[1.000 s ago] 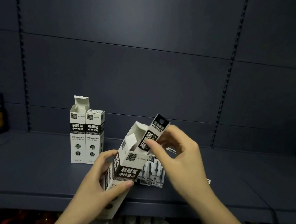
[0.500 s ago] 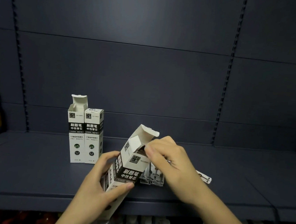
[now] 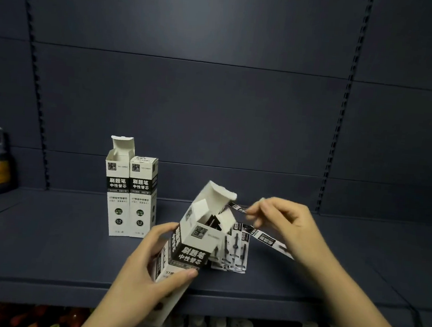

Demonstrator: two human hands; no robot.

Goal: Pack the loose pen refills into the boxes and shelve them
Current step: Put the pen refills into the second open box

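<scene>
Here left hand (image 3: pixel 146 270) clasps the open box (image 3: pixel 197 240) — right hand (image 3: pixel 283 222) pinches a refill packet (image 3: pixel 237 207).

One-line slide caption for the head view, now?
Left hand holds an open refill box tilted over the shelf while right hand pinches a packaged refill.

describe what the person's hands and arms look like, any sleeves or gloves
Both the left hand and the right hand are bare: no gloves, rings, watch or bracelet in view. The forearms show no sleeves up to the picture's edge. Fingers are slim, with short, plain nails.
</scene>
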